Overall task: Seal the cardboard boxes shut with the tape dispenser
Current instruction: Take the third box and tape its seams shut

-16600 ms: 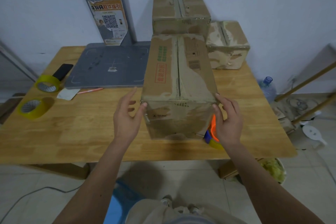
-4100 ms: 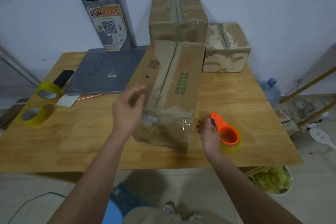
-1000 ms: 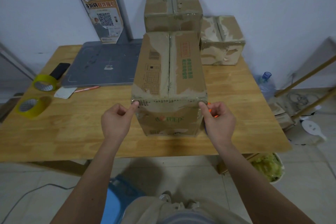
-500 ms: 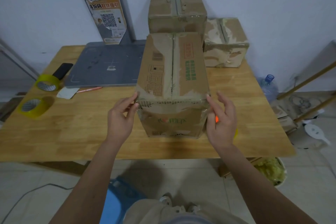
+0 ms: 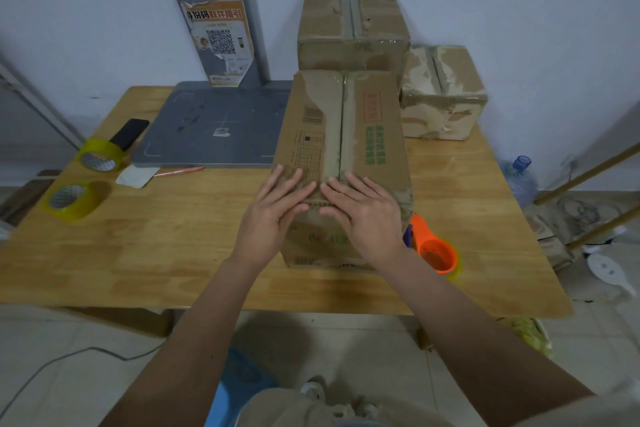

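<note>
At the far left of the wooden table (image 5: 145, 253), two rolls of yellow tape lie well apart from the hands: one roll (image 5: 72, 199) near the table's left edge, the other roll (image 5: 99, 156) just behind it, touching a black phone (image 5: 130, 133). To their right lie a white card (image 5: 135, 176) and a pen (image 5: 180, 170), beside the grey scale platform (image 5: 214, 128), whose upright post (image 5: 211, 3) bears an orange QR-code notice (image 5: 221, 42). The left hand (image 5: 268, 218) lies flat with fingers (image 5: 287, 184) extended and slightly spread, pressing on the near end of the top of the long cardboard box (image 5: 346, 135), left of its centre seam. The right hand (image 5: 363, 215) lies likewise, fingers (image 5: 349, 189) straight and spread, pressing the same end just right of the seam; the two sets of fingertips nearly meet at the seam, and neither hand grasps anything. The box stands lengthwise away from the person, with brown tape visible along its seam. Beyond the fingertips, past the box's far end, stand a taller taped box (image 5: 353, 28) and, to its right, a smaller worn box (image 5: 443, 94). The orange tape dispenser (image 5: 433, 248) rests on the table just right of the right wrist, close beside the box's near right corner, untouched by either hand. A water bottle (image 5: 519, 177) stands on the floor off the table's right edge.
</note>
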